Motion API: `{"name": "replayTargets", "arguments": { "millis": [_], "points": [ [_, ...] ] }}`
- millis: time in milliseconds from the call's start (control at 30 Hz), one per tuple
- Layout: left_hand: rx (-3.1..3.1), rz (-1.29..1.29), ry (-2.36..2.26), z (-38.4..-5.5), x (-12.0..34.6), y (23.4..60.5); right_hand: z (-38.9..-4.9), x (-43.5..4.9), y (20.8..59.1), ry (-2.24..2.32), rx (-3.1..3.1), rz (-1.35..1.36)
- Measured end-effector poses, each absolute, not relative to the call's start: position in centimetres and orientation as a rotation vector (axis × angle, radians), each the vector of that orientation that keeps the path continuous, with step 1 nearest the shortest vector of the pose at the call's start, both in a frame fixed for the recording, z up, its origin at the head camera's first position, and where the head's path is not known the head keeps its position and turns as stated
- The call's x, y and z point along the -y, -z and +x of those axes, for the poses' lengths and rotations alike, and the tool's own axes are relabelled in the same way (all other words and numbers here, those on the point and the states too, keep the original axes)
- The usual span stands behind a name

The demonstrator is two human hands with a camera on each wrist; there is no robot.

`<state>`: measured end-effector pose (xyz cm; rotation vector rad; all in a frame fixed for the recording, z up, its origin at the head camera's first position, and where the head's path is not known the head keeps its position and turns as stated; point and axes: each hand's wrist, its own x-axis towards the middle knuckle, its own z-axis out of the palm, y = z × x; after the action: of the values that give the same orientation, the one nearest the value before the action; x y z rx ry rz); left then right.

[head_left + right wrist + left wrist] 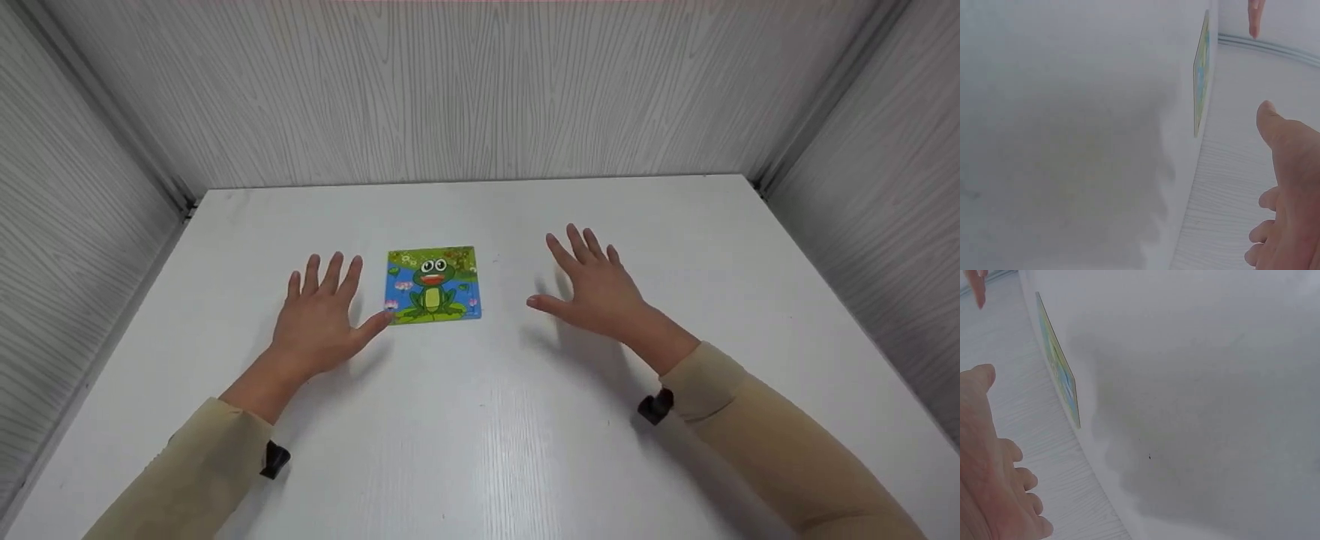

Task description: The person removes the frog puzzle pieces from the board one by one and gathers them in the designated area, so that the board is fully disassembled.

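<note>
A flat square frog picture board (432, 289) lies on the white table, left of the middle, with a green frog on a blue and green ground. My left hand (315, 322) is just left of it, fingers spread and straight; its thumb tip overlaps the board's lower left corner in the head view. The left wrist view shows that hand (994, 467) raised off the table and apart from the board (1060, 368). To the board's right my right hand (600, 292) hovers with spread fingers, holding nothing. Edge-on, the board (1202, 76) also appears in the right wrist view.
The white tabletop (480, 420) bears both arms' shadows. A grey wood-grain panel (480, 90) stands along the back, with side panels left (67, 187) and right (870, 187). Small black devices (656, 406) sit under both wrists.
</note>
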<state>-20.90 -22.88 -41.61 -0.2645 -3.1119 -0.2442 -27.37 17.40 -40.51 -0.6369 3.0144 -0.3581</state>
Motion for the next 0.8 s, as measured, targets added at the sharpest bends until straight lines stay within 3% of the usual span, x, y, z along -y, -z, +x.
{"name": "replayTargets", "arguments": {
  "millis": [800],
  "points": [
    [3.166, -0.362, 0.325, -24.2, 22.9, 42.0, -30.4, -9.7, 41.3, 0.5, -2.889, -0.771]
  ]
}}
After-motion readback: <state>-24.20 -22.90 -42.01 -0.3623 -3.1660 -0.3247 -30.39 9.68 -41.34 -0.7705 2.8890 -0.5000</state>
